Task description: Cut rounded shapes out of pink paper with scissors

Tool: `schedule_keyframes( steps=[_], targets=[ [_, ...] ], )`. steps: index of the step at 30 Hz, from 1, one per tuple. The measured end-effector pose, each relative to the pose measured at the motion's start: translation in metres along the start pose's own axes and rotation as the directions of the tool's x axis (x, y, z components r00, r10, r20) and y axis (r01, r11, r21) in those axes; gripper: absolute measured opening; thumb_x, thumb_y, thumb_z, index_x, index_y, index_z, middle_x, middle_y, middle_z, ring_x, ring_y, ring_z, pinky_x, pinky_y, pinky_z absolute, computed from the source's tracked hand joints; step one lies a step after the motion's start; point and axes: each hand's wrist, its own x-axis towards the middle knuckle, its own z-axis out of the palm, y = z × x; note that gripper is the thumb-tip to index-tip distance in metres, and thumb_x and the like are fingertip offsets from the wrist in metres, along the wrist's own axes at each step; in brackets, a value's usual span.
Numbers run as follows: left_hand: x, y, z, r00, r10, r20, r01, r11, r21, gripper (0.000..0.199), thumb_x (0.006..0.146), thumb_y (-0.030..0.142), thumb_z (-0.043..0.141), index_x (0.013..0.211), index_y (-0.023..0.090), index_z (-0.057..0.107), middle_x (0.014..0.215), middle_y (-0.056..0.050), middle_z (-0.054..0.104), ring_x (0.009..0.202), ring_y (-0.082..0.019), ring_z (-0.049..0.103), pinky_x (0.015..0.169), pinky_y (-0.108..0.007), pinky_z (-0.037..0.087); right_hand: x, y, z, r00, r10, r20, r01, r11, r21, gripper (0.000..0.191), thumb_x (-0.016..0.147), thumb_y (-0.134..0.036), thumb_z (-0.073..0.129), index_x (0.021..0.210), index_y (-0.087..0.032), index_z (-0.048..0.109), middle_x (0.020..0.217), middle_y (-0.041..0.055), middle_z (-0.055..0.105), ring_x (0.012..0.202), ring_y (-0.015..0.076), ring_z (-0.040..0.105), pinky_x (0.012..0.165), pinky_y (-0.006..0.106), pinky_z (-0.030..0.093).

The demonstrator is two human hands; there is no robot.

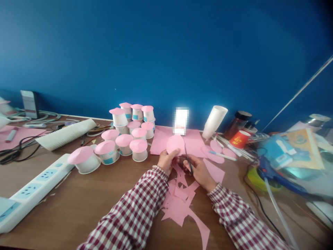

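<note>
Between the thumb and fingers of my left hand [168,161] is a round pink paper disc [175,143]. My right hand [199,170] is closed around the handles of a pair of scissors [187,158]; the blades point up beside the disc's right edge. Pink paper scraps [179,201] lie in a heap on the table below both hands. Behind the hands are large pink paper sheets [158,142]. More cut pink discs [215,156] lie to the right, with a pen [222,155] across them.
Several white paper cups [139,155] topped with pink paper cones stand at left, some stacked. Nearby are a white power strip [28,191] and a lying cup stack [67,133]. At right are a leaning cup stack [215,119], a red cup [239,139] and a blue glue gun [278,175].
</note>
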Motion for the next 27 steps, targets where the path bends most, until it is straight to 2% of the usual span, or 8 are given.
schedule_keyframes(
  steps=[7,14,27],
  targets=[
    [0.002,-0.005,-0.001,0.999,0.039,-0.003,-0.039,0.999,0.006,0.034,0.052,0.027,0.085,0.069,0.008,0.062,0.051,0.002,0.054,0.043,-0.006,0.047,0.040,-0.017,0.041,-0.001,-0.004,0.001,1.000,0.008,0.002,-0.008,1.000,-0.006,0.042,0.083,-0.047,0.061,0.111,-0.016,0.063,0.077,0.0039,0.063,0.065,0.0157,0.057,0.060,0.028,0.050],
    [0.000,-0.004,0.001,1.000,0.008,-0.002,-0.008,1.000,0.014,0.030,0.055,0.022,0.082,0.073,0.006,0.064,0.054,-0.001,0.058,0.044,-0.006,0.048,0.040,-0.018,0.041,0.000,-0.004,0.002,1.000,0.010,-0.010,-0.010,0.999,0.040,0.045,0.081,-0.050,0.062,0.110,-0.015,0.062,0.068,0.0008,0.058,0.058,0.0136,0.054,0.052,0.025,0.047],
    [0.002,-0.006,-0.001,1.000,0.003,0.018,-0.004,0.999,0.049,0.029,0.058,0.022,0.082,0.074,0.005,0.064,0.055,-0.002,0.057,0.044,-0.007,0.047,0.039,-0.018,0.041,-0.001,-0.011,0.002,1.000,0.003,-0.018,-0.004,0.999,-0.037,0.043,0.083,-0.053,0.058,0.103,-0.015,0.063,0.069,0.0024,0.059,0.060,0.0153,0.056,0.051,0.025,0.047]
  ],
)
